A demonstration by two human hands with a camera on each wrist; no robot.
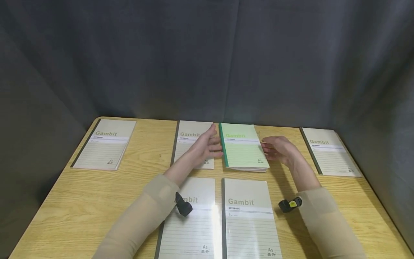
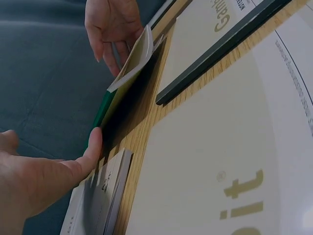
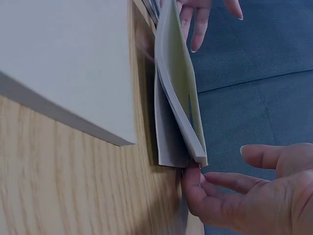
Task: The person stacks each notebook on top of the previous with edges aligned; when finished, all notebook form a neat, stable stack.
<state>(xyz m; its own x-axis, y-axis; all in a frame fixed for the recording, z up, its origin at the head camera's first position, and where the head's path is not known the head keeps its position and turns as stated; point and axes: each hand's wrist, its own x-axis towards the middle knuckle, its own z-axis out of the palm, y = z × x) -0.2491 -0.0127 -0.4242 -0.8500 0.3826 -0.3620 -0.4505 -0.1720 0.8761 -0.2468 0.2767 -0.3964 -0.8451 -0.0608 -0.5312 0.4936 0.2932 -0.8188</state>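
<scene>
A notebook with a pale green cover and green spine [image 1: 243,153] is between my two hands at the back of the table. My left hand [image 1: 204,146] has its fingers stretched out at the spine side, over a grey-spined notebook [image 1: 185,145]. In the left wrist view its fingertips touch the green spine [image 2: 101,110]. My right hand [image 1: 280,148] is at the opposite edge with relaxed, slightly bent fingers. The right wrist view has those fingertips against the notebook's edge [image 3: 198,155], thumb held apart. The back cover [image 3: 168,139] hangs away from the pages there.
Two grey-spined notebooks, one left [image 1: 191,230] and one right [image 1: 250,230], lie at the front beneath my forearms. Others lie at the far left [image 1: 105,151] and far right [image 1: 331,154] of the wooden table [image 1: 90,205]. A dark curtain [image 1: 207,64] hangs behind.
</scene>
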